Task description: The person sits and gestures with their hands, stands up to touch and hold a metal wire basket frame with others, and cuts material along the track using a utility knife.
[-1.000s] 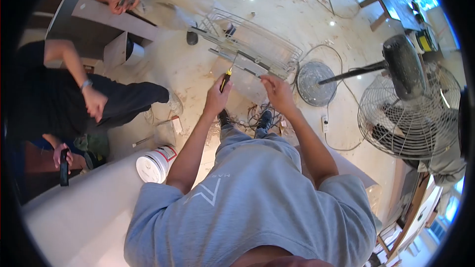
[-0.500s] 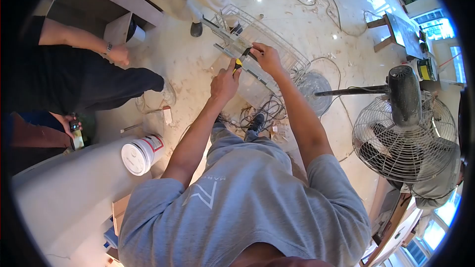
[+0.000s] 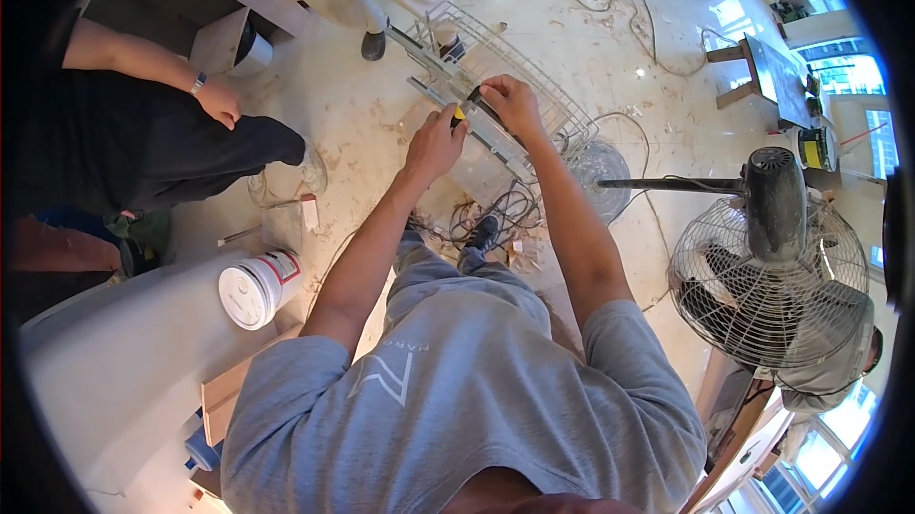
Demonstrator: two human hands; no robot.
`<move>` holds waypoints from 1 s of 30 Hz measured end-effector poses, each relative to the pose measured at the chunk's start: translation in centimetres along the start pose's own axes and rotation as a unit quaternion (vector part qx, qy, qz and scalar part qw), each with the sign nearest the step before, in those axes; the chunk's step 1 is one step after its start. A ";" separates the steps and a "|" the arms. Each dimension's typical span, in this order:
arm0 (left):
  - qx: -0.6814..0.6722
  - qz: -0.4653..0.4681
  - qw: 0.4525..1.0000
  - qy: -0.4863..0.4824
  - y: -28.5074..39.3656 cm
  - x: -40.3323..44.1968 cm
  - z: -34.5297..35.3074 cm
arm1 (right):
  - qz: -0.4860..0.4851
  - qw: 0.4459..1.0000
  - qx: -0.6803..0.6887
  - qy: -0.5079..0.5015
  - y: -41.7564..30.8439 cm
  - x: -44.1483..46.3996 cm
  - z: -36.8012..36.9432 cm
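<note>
Yellow tool, one, in left hand.

The hand tool shows a yellow section at the fingertips of the left hand, which wraps around and hides most of the rest. It points up and away, toward a small black piece pinched in the fingers of the right hand — its exact shape is too small to tell. Beyond both hands is the wire basket, a long, open frame of thin, pale metal bars, lying slantwise across the view. Straight, greyish metal rails run along its side nearest the person — roughly parallel to the basket's length, and partly hidden by the hands.
</note>
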State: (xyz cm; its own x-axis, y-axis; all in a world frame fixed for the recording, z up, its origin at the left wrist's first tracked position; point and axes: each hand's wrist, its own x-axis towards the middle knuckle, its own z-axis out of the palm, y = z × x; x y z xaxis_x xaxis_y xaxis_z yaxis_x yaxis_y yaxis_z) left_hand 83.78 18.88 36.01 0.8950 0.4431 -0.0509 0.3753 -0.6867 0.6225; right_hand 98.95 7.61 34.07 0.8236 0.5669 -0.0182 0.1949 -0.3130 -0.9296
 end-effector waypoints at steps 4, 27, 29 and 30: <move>0.008 -0.017 1.000 -0.005 0.5 0.9 -0.6 | 0.012 1.000 0.001 0.007 1.1 1.3 0.7; -0.550 -0.125 0.824 0.050 3.0 -1.0 -1.7 | 0.137 0.966 0.166 -0.144 -4.3 -11.8 1.1; -0.609 -0.148 0.779 0.021 2.7 -1.2 -2.8 | 0.115 0.957 0.189 -0.189 -4.1 -12.5 0.8; -0.637 -0.158 0.754 0.007 2.5 -1.2 -3.1 | 0.173 0.919 0.293 -0.197 -4.6 -12.7 0.6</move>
State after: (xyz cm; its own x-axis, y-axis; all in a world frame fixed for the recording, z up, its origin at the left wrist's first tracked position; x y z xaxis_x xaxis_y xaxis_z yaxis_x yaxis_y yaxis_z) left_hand 82.93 18.38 40.04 0.8032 0.4805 -0.3522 0.0256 0.5628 0.8262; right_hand 87.27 2.30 38.30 0.5026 0.7789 -0.3751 -0.4580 -0.1282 -0.8797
